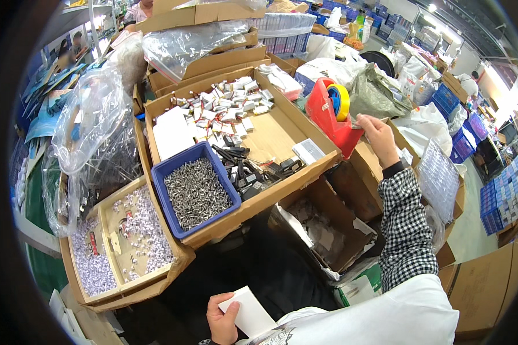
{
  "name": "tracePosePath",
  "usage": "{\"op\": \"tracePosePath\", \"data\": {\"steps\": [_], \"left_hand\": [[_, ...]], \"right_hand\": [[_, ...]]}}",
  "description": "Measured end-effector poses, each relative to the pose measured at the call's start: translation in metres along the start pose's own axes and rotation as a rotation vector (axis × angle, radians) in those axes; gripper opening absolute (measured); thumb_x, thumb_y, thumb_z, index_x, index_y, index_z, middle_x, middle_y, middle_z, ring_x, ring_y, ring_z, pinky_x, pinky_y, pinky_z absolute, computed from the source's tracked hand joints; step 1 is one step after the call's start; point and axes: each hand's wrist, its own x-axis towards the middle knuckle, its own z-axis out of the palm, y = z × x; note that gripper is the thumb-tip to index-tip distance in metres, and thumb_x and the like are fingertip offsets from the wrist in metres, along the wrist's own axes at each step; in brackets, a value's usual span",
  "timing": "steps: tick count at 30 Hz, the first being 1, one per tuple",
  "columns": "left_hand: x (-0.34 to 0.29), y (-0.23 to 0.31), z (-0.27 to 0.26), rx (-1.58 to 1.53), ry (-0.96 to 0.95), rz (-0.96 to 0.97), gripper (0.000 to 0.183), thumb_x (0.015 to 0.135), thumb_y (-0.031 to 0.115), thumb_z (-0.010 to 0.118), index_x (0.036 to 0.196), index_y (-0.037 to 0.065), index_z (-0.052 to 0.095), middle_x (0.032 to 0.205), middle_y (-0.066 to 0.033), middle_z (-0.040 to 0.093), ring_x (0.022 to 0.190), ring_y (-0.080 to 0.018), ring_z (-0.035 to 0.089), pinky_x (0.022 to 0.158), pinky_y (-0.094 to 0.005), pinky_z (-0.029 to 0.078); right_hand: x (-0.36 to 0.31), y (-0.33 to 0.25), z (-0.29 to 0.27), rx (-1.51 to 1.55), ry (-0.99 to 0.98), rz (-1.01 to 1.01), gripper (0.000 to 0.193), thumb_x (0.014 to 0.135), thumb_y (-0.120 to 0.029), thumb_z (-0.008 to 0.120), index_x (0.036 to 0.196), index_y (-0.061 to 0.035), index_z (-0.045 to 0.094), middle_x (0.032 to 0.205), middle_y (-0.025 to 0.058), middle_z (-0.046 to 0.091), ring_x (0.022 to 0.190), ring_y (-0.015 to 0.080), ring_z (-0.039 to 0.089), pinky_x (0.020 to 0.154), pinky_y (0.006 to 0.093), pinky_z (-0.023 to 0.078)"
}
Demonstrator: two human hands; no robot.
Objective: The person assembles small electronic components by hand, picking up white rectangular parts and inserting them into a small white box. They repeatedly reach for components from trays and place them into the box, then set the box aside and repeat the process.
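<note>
Low in the view, my left hand (pixel 223 319) grips a small flat white box (pixel 248 313) with the thumb over its face. Out to the right, my right hand (pixel 378 138) is closed in a pinch at the cutting end of a red tape dispenser (pixel 323 112). A thin strip of tape appears to be between those fingertips, though it is hard to make out. On the dispenser sits a yellow-rimmed tape roll (pixel 341 102) with a blue hub.
Before me, a cardboard tray (pixel 282 129) carries white battery-like packs (pixel 230 103), black parts (pixel 253 178) and a blue bin (pixel 157 187) of small metal pieces. Left of it lies a wooden tray (pixel 106 241) with small white parts. An open carton (pixel 351 253) stands below the dispenser.
</note>
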Motion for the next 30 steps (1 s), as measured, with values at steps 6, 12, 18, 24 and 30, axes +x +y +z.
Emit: {"op": "tracePosePath", "data": {"steps": [6, 12, 18, 24, 30], "left_hand": [[-0.002, 0.000, 0.002, -0.049, 0.001, -0.016, 0.023, 0.086, -0.003, 0.058, 0.108, 0.000, 0.056, 0.103, -0.0079, 0.059, 0.095, -0.0152, 0.055, 0.088, -0.0273, 0.043], [-0.005, 0.002, 0.001, -0.029, 0.000, -0.015, 0.023, 0.086, -0.003, 0.058, 0.109, 0.001, 0.056, 0.103, -0.0079, 0.059, 0.095, -0.0152, 0.055, 0.088, -0.0274, 0.043], [-0.007, 0.002, 0.003, 0.010, -0.022, 0.065, 0.023, 0.087, -0.002, 0.058, 0.110, 0.001, 0.055, 0.102, -0.0080, 0.059, 0.094, -0.0154, 0.055, 0.087, -0.0274, 0.043], [-0.011, 0.001, 0.002, -0.005, -0.021, 0.038, 0.023, 0.087, 0.000, 0.058, 0.110, 0.001, 0.054, 0.101, -0.0081, 0.059, 0.093, -0.0154, 0.055, 0.086, -0.0275, 0.043], [-0.012, 0.001, 0.001, 0.031, -0.030, 0.072, 0.025, 0.087, 0.000, 0.058, 0.112, 0.001, 0.053, 0.102, -0.0088, 0.058, 0.094, -0.0158, 0.054, 0.086, -0.0275, 0.044]], "right_hand": [[0.006, 0.005, -0.002, 0.269, -0.148, 0.192, 0.029, 0.087, -0.026, 0.065, 0.099, -0.0004, 0.068, 0.088, 0.0014, 0.067, 0.085, 0.0082, 0.057, 0.078, 0.0222, 0.041], [-0.001, -0.011, 0.002, 0.372, -0.108, 0.159, 0.028, 0.088, -0.027, 0.063, 0.094, 0.0003, 0.066, 0.088, 0.0022, 0.066, 0.080, 0.0071, 0.053, 0.077, 0.0228, 0.038], [-0.008, -0.026, -0.005, 0.375, -0.046, 0.188, 0.023, 0.088, -0.031, 0.066, 0.083, -0.0091, 0.064, 0.072, -0.0049, 0.053, 0.060, 0.0026, 0.041, 0.055, 0.0175, 0.034], [-0.033, -0.018, -0.011, 0.455, -0.075, 0.306, 0.017, 0.090, -0.026, 0.063, 0.088, -0.0095, 0.064, 0.076, -0.0054, 0.056, 0.067, 0.0026, 0.050, 0.057, 0.0162, 0.040], [-0.047, 0.004, -0.005, 0.626, -0.162, 0.347, 0.019, 0.092, -0.027, 0.060, 0.096, -0.0086, 0.059, 0.091, 0.0002, 0.065, 0.075, 0.0051, 0.057, 0.064, 0.0188, 0.046]]}}
